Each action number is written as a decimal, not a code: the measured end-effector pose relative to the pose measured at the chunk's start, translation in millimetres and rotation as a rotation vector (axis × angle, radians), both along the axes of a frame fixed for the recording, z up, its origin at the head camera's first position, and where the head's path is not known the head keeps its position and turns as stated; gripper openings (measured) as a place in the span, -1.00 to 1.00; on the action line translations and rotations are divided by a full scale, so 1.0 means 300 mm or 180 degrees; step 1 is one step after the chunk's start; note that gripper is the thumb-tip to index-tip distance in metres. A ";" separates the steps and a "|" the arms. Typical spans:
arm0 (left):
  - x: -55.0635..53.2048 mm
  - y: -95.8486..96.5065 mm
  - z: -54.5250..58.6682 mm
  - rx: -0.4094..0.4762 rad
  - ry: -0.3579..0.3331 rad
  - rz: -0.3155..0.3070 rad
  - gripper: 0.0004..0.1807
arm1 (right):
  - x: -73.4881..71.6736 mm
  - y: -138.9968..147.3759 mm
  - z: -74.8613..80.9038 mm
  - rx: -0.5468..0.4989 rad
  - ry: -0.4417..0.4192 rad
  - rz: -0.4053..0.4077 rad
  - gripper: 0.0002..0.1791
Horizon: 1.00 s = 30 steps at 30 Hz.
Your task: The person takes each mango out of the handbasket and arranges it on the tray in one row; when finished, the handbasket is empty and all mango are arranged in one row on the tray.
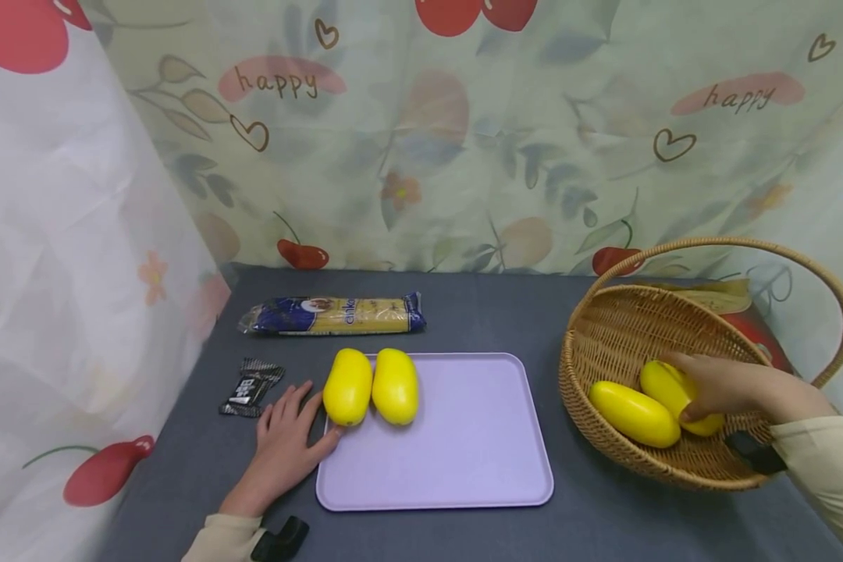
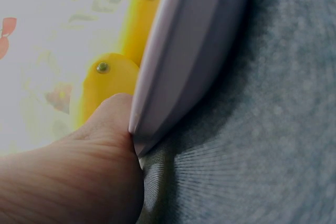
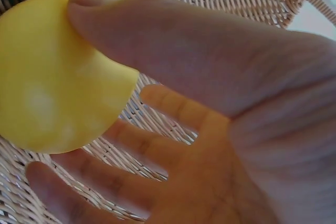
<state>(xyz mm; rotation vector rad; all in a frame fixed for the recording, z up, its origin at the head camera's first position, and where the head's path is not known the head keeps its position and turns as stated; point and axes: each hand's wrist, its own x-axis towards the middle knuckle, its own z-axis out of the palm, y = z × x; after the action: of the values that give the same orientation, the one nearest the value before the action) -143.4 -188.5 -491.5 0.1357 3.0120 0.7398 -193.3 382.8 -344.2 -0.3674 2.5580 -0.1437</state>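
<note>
My left hand (image 1: 284, 441) rests at the left side of a lilac tray (image 1: 464, 445), its fingers stretched along the cloth and its thumb at the tray's rim. Two yellow mangoes (image 1: 347, 386) lie side by side on the tray, the nearer one right by the fingertips. In the left wrist view, the thumb overlaps the lower mango (image 2: 107, 85). Inside a wicker basket (image 1: 674, 320), my right hand (image 1: 734, 386) grips a mango (image 3: 58, 77), thumb on top and fingers spread around its other side. Another mango (image 1: 632, 414) lies beside it in the basket.
A pasta packet (image 1: 344, 314) lies behind the tray. A small black wrapped snack (image 1: 248, 388) is left of it, near my left fingers. The basket's tall handle (image 1: 832, 289) arches over the right side, and a red and tan packet (image 1: 752, 332) shows behind the basket.
</note>
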 end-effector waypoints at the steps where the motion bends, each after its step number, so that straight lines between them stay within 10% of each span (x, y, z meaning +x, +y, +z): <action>1: 0.001 0.000 0.000 -0.0002 -0.0008 0.0003 -0.15 | 0.002 -0.002 0.003 -0.0026 0.0001 -0.0012 0.09; 10: 0.005 0.003 0.002 0.0003 -0.0023 0.0008 -0.15 | 0.021 -0.010 0.045 -0.0118 0.0155 -0.0043 -0.02; 30: 0.001 -0.004 0.004 -0.0008 -0.0019 -0.0039 -0.14 | 0.146 -0.141 0.184 -0.0469 0.1476 0.0304 -0.22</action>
<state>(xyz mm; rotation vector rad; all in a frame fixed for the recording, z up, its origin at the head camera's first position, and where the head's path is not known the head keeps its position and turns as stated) -143.1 -189.5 -490.3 0.1513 3.0037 0.7338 -149.4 340.3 -289.0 -0.6423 2.9857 -0.2358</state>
